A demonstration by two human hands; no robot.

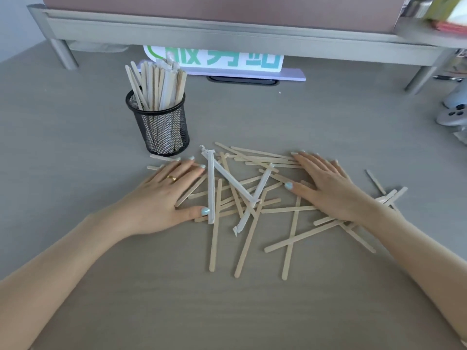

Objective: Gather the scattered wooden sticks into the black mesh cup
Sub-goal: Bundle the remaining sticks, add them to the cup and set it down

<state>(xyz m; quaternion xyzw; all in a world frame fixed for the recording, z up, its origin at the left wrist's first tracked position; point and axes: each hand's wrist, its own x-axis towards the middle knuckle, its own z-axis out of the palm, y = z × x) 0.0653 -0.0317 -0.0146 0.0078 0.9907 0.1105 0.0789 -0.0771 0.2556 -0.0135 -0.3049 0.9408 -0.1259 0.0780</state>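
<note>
Two bare hands lie flat, palms down, on a grey table [75, 127], one at each side of a loose heap of wooden sticks [252, 205]. The left hand [166, 195], with a gold ring [171, 178] on one finger, rests at the heap's 9 o'clock edge, fingers spread and pointing toward 1 o'clock; it covers the ends of a few sticks but grips nothing. The right hand [326, 185] rests at the 3 o'clock side, fingers spread toward 11 o'clock, pressing on several sticks without closing round any. Between the hands the sticks cross one another at all angles, and among them lie three white paper-wrapped sticks [211, 188], forming a rough N. More sticks fan out under and beyond the right wrist toward 4 o'clock.

The black mesh cup [161, 127] stands upright at 11 o'clock from the heap, just beyond the left fingertips, already packed with upright sticks and wrapped ones. At 12 o'clock a grey shelf riser [227, 36] spans the table, with a white sign bearing green characters [222, 59] beneath it.
</note>
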